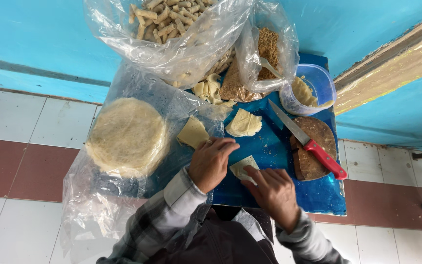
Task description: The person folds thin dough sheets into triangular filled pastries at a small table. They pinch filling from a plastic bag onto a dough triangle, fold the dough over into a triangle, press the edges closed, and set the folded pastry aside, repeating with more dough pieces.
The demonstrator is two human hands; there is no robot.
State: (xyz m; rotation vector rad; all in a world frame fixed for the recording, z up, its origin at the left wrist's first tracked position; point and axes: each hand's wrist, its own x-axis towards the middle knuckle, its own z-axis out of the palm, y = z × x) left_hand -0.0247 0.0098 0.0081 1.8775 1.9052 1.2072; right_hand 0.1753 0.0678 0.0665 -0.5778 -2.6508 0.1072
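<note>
Both my hands are on a small pale folded pastry sheet [243,167] at the near edge of the small blue table [274,146]. My left hand [212,162] has its fingers curled down over the sheet's left end, pinching narrow. My right hand [274,191] has fingertips pressed on the sheet's near corner, fingers close together. My hands cover most of the sheet, so I can't tell how it's folded.

Relative to that sheet:
- Left of it: a round stack of thin pale wrappers [128,136] lying on crumpled clear plastic [98,195].
- Just beyond my left hand: a cut wedge of wrapper [193,132]. Further right, another small pile of cut pieces [243,123].
- Right of it: a red-handled knife [307,141] resting across a round dark wooden board [313,149].
- Beyond it, far side of the table: a clear plastic tub [313,88] with pale contents and a clear bag of brown crumbs [268,49] with a spoon in it, partly hidden by folds.
- Top edge: a big clear bag of rolled sticks [172,19], cut off by the frame.

My sleeves are grey plaid.
</note>
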